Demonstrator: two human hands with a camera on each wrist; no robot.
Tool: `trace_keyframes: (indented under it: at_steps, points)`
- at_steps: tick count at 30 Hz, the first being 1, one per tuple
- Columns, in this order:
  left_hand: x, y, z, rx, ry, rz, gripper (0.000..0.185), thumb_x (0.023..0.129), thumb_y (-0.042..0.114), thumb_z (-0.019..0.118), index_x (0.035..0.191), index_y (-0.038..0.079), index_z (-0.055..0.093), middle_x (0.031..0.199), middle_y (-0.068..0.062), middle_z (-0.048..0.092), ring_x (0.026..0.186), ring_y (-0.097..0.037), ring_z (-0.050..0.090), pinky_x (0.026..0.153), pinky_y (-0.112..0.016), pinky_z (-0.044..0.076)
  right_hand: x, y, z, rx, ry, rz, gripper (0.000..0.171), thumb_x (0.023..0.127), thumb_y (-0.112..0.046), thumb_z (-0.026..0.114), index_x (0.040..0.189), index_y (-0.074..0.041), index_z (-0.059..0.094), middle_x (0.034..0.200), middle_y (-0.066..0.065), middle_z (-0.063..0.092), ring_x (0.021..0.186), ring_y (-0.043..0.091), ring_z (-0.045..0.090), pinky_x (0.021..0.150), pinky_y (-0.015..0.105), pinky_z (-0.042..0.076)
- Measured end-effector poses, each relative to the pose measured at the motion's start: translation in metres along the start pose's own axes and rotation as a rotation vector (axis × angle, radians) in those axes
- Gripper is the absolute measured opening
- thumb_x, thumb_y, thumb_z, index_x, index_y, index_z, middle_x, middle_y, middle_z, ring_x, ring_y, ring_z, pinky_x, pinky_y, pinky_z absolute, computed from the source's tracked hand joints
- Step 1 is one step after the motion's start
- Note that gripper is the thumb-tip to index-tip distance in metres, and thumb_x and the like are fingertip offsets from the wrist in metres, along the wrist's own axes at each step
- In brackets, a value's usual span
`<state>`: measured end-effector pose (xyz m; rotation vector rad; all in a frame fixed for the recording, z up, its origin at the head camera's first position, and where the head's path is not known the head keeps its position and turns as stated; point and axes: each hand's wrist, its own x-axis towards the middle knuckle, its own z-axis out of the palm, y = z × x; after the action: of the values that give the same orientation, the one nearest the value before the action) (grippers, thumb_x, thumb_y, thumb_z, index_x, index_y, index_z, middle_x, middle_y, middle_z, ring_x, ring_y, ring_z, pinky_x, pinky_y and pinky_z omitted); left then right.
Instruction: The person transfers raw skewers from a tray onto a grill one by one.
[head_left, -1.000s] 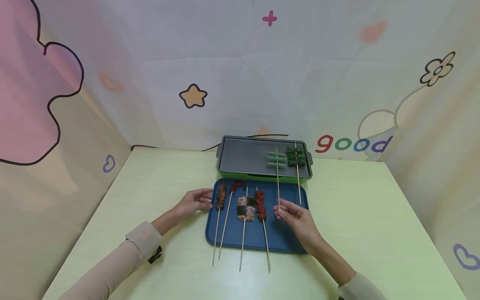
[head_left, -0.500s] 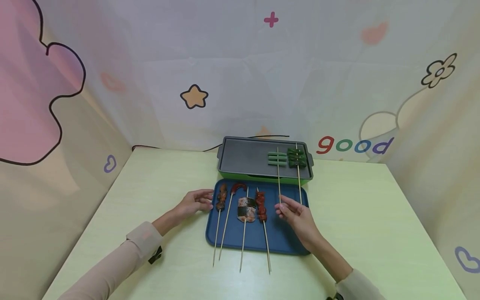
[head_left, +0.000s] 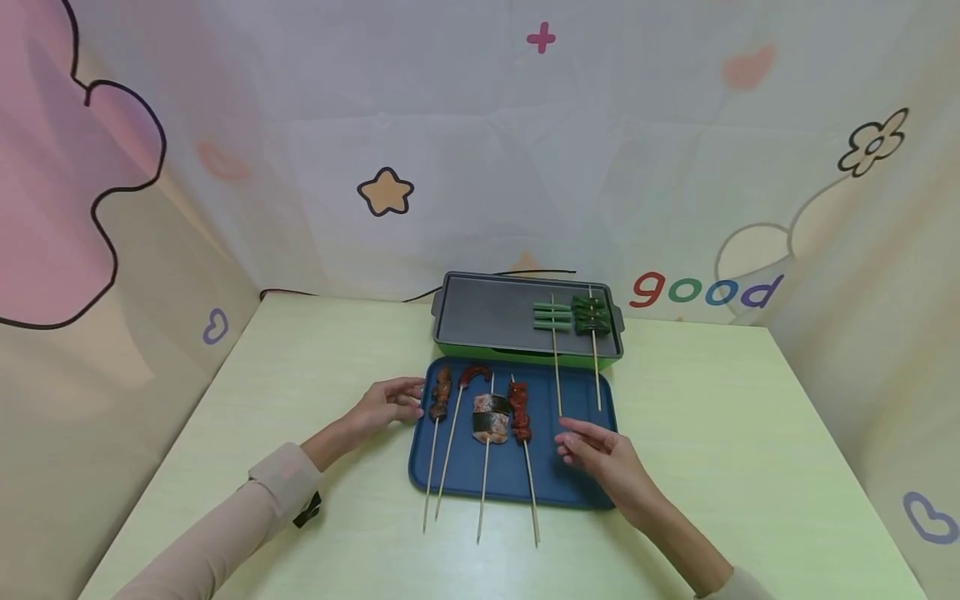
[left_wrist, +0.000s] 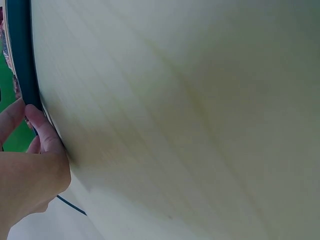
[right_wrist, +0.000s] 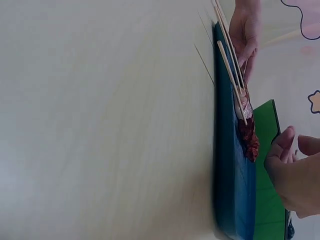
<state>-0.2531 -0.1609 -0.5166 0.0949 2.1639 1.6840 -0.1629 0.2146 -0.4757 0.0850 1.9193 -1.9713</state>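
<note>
Pale green desk [head_left: 300,375] lies bare left and right of the blue tray [head_left: 577,483]. Left hand [head_left: 386,404], fingers relaxed, touches the tray's left edge; right hand [head_left: 600,454] hovers loose-fingered and empty over its right part, beside the meat skewer [head_left: 519,412].

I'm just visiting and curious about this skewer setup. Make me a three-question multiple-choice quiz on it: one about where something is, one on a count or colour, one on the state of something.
1. Where do the two green vegetable skewers have their food ends?
A. on the grill plate
B. on the bare table
C. in the left hand

2. How many skewers lie with their food on the blue tray?
A. two
B. four
C. six

3. What is the right hand doing?
A. gripping a skewer
B. hovering over the tray, holding nothing
C. pressing on the grill

Answers: 1 A, the green pieces sit on the grey grill plate. 2 B, four sticks carry brown and red pieces there. 3 B, its fingers are relaxed and empty, while the left hand touches the tray's left edge.
</note>
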Motion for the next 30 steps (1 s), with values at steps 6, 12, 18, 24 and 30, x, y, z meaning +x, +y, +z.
trace_keyframes:
  at_steps: [6, 12, 18, 24, 30]
  points:
    - [0.0, -0.002, -0.001, 0.004, -0.01, 0.011, 0.058, 0.095, 0.0, 0.067, 0.149, -0.003, 0.048, 0.13, -0.023, 0.061, 0.094, -0.005, 0.065, 0.08, -0.018, 0.053, -0.02, 0.008, -0.007, -0.028, -0.191, 0.057, 0.058, 0.104, -0.017, 0.06, 0.148, 0.015, 0.04, 0.11, 0.003, 0.074, 0.098, 0.008, 0.071, 0.089, 0.022, 0.058]
    - [-0.001, -0.001, -0.001, 0.009, -0.015, 0.027, 0.057, 0.095, 0.0, 0.066, 0.149, -0.005, 0.047, 0.13, -0.024, 0.061, 0.094, -0.005, 0.065, 0.08, -0.018, 0.053, -0.032, 0.02, -0.009, -0.06, -0.337, 0.083, 0.057, 0.105, -0.016, 0.058, 0.147, 0.017, 0.039, 0.114, 0.01, 0.074, 0.1, 0.013, 0.073, 0.089, 0.027, 0.06]
    - [0.0, -0.001, -0.001, 0.014, -0.005, 0.016, 0.056, 0.096, 0.001, 0.066, 0.149, -0.004, 0.048, 0.13, -0.024, 0.061, 0.093, -0.005, 0.066, 0.079, -0.019, 0.052, -0.036, 0.029, -0.006, -0.037, -0.428, 0.104, 0.06, 0.106, -0.015, 0.056, 0.149, 0.019, 0.033, 0.12, 0.02, 0.073, 0.104, 0.017, 0.074, 0.089, 0.029, 0.06]
    - [0.001, -0.003, -0.001, 0.023, -0.001, 0.015, 0.055, 0.096, 0.0, 0.065, 0.149, -0.003, 0.049, 0.132, -0.024, 0.061, 0.095, -0.004, 0.065, 0.08, -0.019, 0.051, -0.035, 0.033, 0.003, -0.027, -0.433, 0.142, 0.058, 0.106, -0.013, 0.055, 0.151, 0.016, 0.033, 0.124, 0.025, 0.07, 0.108, 0.021, 0.074, 0.091, 0.033, 0.06]
    - [0.001, -0.003, -0.001, 0.023, 0.005, 0.009, 0.055, 0.096, 0.001, 0.066, 0.148, -0.002, 0.05, 0.131, -0.023, 0.062, 0.095, -0.004, 0.065, 0.081, -0.019, 0.052, -0.034, 0.036, 0.01, 0.029, -0.446, 0.151, 0.061, 0.105, -0.014, 0.057, 0.152, 0.015, 0.031, 0.13, 0.027, 0.067, 0.112, 0.023, 0.073, 0.094, 0.034, 0.059]
